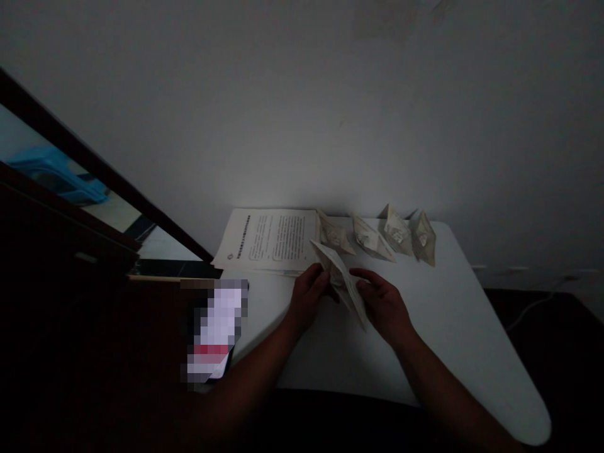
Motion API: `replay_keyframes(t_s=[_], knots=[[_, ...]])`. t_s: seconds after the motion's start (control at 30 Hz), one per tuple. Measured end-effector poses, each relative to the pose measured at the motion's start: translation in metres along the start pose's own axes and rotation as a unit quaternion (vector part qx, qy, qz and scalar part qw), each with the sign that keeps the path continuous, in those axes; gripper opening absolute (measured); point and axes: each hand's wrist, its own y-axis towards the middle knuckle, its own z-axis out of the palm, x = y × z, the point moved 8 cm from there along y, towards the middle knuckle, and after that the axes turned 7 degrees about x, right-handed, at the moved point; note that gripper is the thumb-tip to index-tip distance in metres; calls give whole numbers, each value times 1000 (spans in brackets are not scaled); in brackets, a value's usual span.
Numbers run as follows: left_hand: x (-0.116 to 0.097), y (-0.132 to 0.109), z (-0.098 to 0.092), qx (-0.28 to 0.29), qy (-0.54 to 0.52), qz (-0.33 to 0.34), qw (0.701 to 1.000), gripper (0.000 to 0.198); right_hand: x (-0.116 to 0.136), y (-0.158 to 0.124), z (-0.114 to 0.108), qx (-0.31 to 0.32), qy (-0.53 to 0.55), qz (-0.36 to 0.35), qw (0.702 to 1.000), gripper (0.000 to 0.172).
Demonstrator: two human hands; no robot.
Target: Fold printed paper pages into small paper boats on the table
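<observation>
A folded paper boat point(340, 277), made from a printed page, is held tilted above the white table. My left hand point(310, 290) grips its left side, thumb against the paper and fingers partly hidden behind it. On the other side, my right hand point(382, 302) has its fingers curled at the boat's right edge. Several finished paper boats stand in a row by the wall, among them one at the left point(336, 234), one beside it point(370, 236), another point(397, 231) and the rightmost point(425, 239).
A stack of printed pages point(274, 236) lies at the table's back left. At the left edge rests a phone point(219, 330) with a lit, blurred screen. The white table point(448, 314) meets a grey wall point(302, 113). Through a dark frame at left shows a blue object point(56, 173).
</observation>
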Motion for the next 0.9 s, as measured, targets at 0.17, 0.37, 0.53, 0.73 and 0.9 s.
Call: replay_keyframes(t_s=[0.17,0.37,0.53,0.73,0.9], knots=[[10,2,-8,-36,-47,-30,998,43,-5,2,11,55,67,14,996,33],[8,2,-13,-43,-38,-24,998,38,-3,0,16,78,6,-7,997,28],[-2,2,-11,-45,66,-9,997,36,4,-4,21,89,-71,-24,993,31],[-10,1,-8,-55,129,-10,990,32,8,-4,12,33,-115,-36,992,22],[-15,-1,-12,-78,135,-7,988,30,8,-4,5,-7,-119,-46,992,25]])
